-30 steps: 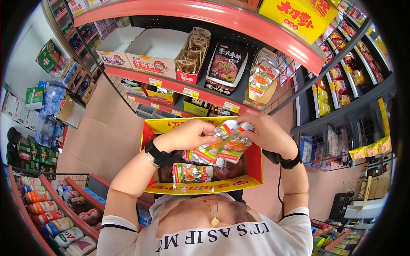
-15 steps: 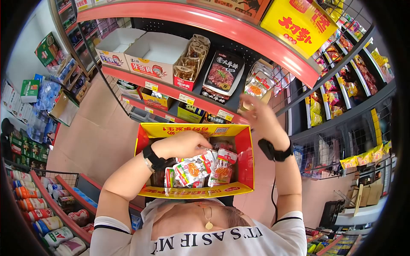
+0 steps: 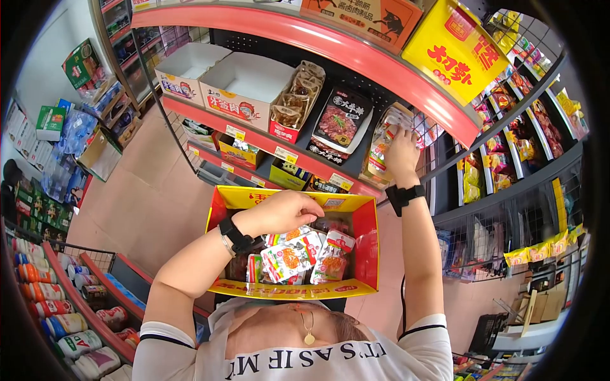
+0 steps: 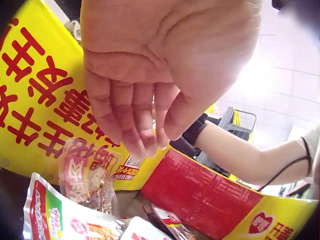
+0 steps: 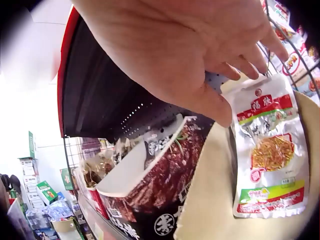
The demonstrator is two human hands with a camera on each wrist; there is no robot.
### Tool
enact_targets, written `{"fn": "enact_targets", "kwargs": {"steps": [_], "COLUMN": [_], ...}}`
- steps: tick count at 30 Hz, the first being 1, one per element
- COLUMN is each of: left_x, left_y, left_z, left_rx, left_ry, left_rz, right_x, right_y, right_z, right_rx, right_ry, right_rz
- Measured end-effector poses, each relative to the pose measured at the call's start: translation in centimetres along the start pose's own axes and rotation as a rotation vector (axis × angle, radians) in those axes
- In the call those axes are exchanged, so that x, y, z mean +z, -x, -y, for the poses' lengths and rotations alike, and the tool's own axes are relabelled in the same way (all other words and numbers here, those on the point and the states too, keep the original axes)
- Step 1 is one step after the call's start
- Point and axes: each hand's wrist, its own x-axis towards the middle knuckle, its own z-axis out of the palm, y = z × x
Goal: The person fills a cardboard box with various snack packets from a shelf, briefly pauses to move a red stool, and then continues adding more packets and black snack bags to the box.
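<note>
My left hand hovers palm down over a yellow-and-red carton, holding nothing, its fingers loosely bent in the left wrist view. Inside that carton lie several silver-white snack packets with red and green bands, some overlapping. On the shelf at the right, my right hand reaches over an open cardboard box with similar packets. One packet leans upright there in the right wrist view. The right thumb is at its left edge, and the other fingers extend over its top.
Beside the packet box stands a black box of steak-pictured packs. Further left are a carton of brown packs and white display cartons. A red-edged upper shelf overhangs them. Wire mesh closes the right side.
The packets both hands held now lie in the yellow carton. My right hand has moved up and forward to the shelf box; my left hand has risen slightly above the carton's packets.
</note>
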Motion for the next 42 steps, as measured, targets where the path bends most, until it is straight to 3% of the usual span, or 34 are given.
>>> {"fn": "enact_targets", "kwargs": {"steps": [4, 8, 10, 12, 16, 18, 20, 22, 24, 26, 32, 34, 36, 38, 40, 42], "left_x": [-0.1, -0.2, 0.1, 0.4, -0.3, -0.1, -0.5, -0.7, -1.2, -1.6, -1.0, -1.1, -0.9, -0.9, -0.5, -0.1], "left_y": [-0.2, -0.4, -0.3, -0.3, -0.5, -0.6, -0.7, -0.9, -0.7, -0.4, 0.1, 0.3, 0.3, 0.3, 0.4, 0.3], "left_z": [-0.3, -0.6, 0.0, 0.0, -0.9, -0.7, -1.3, -0.9, -0.4, -0.1, 0.0, 0.5, 0.6, -0.3, -0.6, -0.3], "left_rx": [0.005, -0.033, 0.005, -0.027, -0.078, -0.006, -0.004, 0.001, 0.005, -0.191, -0.092, -0.071, -0.06, -0.21, -0.201, -0.037], "left_ry": [0.038, 0.089, 0.08, 0.197, 0.298, 0.402, 0.521, 0.618, 0.712, 0.583, 0.514, 0.11, 0.038, -0.076, -0.107, -0.179], "left_rz": [0.013, -0.028, -0.055, -0.17, -0.195, -0.317, -0.374, -0.301, -0.234, 0.081, 0.028, 0.11, 0.155, 0.316, 0.282, 0.092], "right_x": [-0.7, -1.3, -1.2, -4.7, -9.5, -10.8, -11.7, -11.7, -11.8, -11.2, -9.8, -9.8, -8.9, -8.8, -8.4, -8.2], "right_y": [0.9, 2.4, 3.1, 4.8, 7.8, 9.4, 10.9, 11.8, 12.5, 12.6, 11.8, 11.7, 11.9, 12.1, 12.4, 12.3], "right_z": [-0.3, -1.0, -1.7, -0.3, -0.2, 0.1, 0.4, 0.7, 1.3, 1.5, 0.5, 0.2, -0.4, -0.1, 0.4, 0.6], "right_rx": [-0.047, -0.11, -0.193, -0.102, -0.221, -0.219, -0.226, -0.238, -0.28, -0.31, -0.318, -0.284, -0.472, -0.52, -0.644, -0.648], "right_ry": [0.058, 0.008, -0.026, -0.1, -0.398, -0.565, -1.002, -1.038, -1.089, -1.119, -0.983, -0.88, -0.78, -0.743, -0.695, -0.666], "right_rz": [-0.124, -0.021, -0.215, -0.35, -0.537, -0.475, -0.01, 0.267, 0.383, 0.423, 0.538, 0.573, 0.65, 0.689, 0.726, 0.708]}}
